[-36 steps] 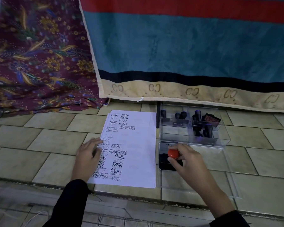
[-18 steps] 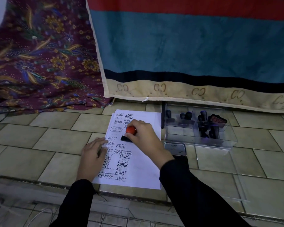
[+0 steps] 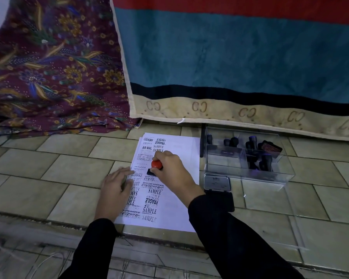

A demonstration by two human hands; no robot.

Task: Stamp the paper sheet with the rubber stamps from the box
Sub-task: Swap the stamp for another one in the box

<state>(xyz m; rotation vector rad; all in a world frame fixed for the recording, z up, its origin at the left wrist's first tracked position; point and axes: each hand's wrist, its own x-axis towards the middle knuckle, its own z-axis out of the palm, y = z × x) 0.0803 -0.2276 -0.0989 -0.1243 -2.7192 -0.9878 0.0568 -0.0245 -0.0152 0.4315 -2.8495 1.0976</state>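
the left hand (image 3: 115, 190) lies flat, fingers straight, on the near left edge of the paper sheet (image 3: 169, 216), pinning it to the tiles. mid-sheet, the right hand (image 3: 173, 174) grips the red-knobbed stamp (image 3: 156, 164), whose base appears to be on the paper; advised: press straight down without rocking, then lift vertically. beyond, the ink pad (image 3: 217, 183) sits open beside the box (image 3: 226, 166) of remaining stamps.

We can't see the stamp (image 3: 156, 164) face, it's turned down to the paper sheet (image 3: 177, 200) w/ the right hand (image 3: 170, 172) over its base. Left hand (image 3: 115, 190) hides some left-col prints. Ink pad (image 3: 217, 183) is partly behind the right sleeve (image 3: 220, 228). Stamps (image 3: 266, 162) in the box (image 3: 248, 176) are too small to read
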